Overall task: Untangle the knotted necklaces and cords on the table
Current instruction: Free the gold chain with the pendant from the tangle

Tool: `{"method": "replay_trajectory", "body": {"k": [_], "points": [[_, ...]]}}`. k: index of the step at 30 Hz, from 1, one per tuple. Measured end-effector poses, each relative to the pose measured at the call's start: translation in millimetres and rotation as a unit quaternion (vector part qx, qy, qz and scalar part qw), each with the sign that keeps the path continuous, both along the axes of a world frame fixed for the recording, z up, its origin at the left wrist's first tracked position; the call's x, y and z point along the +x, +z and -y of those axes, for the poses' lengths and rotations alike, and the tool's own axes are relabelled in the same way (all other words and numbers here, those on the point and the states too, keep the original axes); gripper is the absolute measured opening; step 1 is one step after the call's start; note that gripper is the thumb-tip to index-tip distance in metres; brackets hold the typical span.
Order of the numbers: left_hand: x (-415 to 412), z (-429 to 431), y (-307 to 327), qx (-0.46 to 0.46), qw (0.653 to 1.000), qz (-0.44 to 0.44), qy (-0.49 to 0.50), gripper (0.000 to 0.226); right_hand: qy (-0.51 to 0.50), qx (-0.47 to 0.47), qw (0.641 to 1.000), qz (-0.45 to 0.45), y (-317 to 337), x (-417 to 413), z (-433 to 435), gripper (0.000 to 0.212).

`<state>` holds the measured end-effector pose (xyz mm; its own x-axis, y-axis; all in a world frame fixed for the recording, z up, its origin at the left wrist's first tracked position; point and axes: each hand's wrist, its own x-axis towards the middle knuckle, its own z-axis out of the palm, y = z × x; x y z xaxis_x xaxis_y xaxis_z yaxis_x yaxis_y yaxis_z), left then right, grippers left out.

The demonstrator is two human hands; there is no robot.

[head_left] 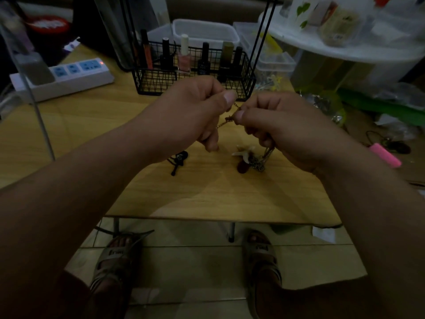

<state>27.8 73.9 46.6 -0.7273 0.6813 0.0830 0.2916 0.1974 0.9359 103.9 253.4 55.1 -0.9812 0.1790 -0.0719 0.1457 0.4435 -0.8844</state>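
**Both grips on one chain, rest of the tangle hanging off the right**

The left grip (195,111) and right grip (282,125) are both up over the desk (207,199), almost touching. Each one pinches the thin chain (226,120) between thumb and forefinger. The bit between the pinches is short and slants from low on the left to higher on the right, so my guess is the next pull goes apart along that line. The knot's too small to make out.

More strands drop from under the right grip to the pendant clump (249,158), which seems to rest on the desk just below, so the right side is nearer the mess.

Count: two hands, one held chain, one clump, and one black cord (179,160) lying loose under the left grip. One wire basket (156,81) sits behind.
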Motion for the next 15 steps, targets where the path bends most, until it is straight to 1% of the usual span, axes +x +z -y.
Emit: {"method": "replay_trajectory", "body": {"k": [5,10,15], "points": [[-3.4,3.5,1.3,-0.027,1.0,-0.004,-0.008,0.027,-0.006,-0.024,1.0,-0.02,0.4,0.2,-2.4,0.006],[-8.8,8.4,0.4,-0.063,0.997,-0.024,-0.027,0.008,-0.026,-0.005,0.999,-0.039,-0.5,-0.6,-4.7,0.005],[-8.5,6.8,-4.4,-0.08,0.992,-0.098,-0.009,0.013,-0.044,-0.005,0.998,-0.036,-0.6,-3.3,0.2,0.009]]}}
